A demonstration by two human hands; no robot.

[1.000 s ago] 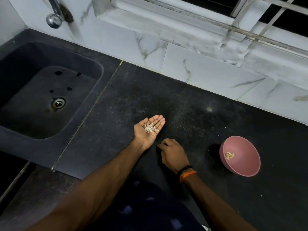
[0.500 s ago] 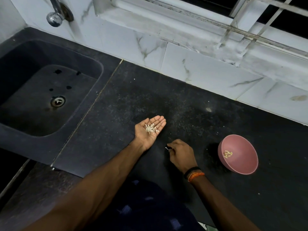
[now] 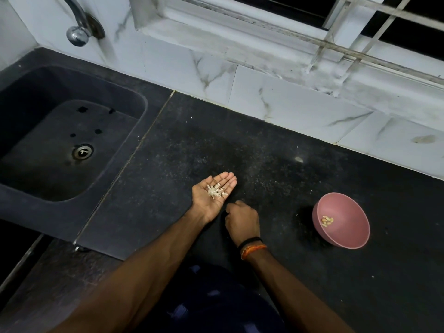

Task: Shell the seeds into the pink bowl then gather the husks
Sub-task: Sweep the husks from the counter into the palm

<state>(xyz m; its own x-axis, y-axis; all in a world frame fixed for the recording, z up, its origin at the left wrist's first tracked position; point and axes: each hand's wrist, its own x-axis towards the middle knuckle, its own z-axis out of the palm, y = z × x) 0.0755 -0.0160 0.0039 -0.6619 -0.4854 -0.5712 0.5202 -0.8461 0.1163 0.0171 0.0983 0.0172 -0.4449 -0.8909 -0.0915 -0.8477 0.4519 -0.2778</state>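
Note:
My left hand (image 3: 212, 194) lies palm up on the black counter, fingers straight, with a small pile of pale husks (image 3: 216, 190) on the palm. Just right of its wrist, my right hand (image 3: 242, 221) has its fingers curled together, tips pointing down and towards the left palm. The knuckles hide the fingertips and what they pinch. The pink bowl (image 3: 348, 234) sits tilted on the counter to the right, apart from both hands, with a few shelled seeds (image 3: 327, 221) inside.
A dark sink (image 3: 64, 145) with a drain lies to the left, under a chrome tap (image 3: 78, 32). A white marble-tiled wall and a window ledge run along the back. Fine pale specks dot the counter (image 3: 264, 169).
My right hand, which had a pale bit at its fingertips half a second ago, has moved left and closer to my left palm. The left hand and the bowl have stayed put.

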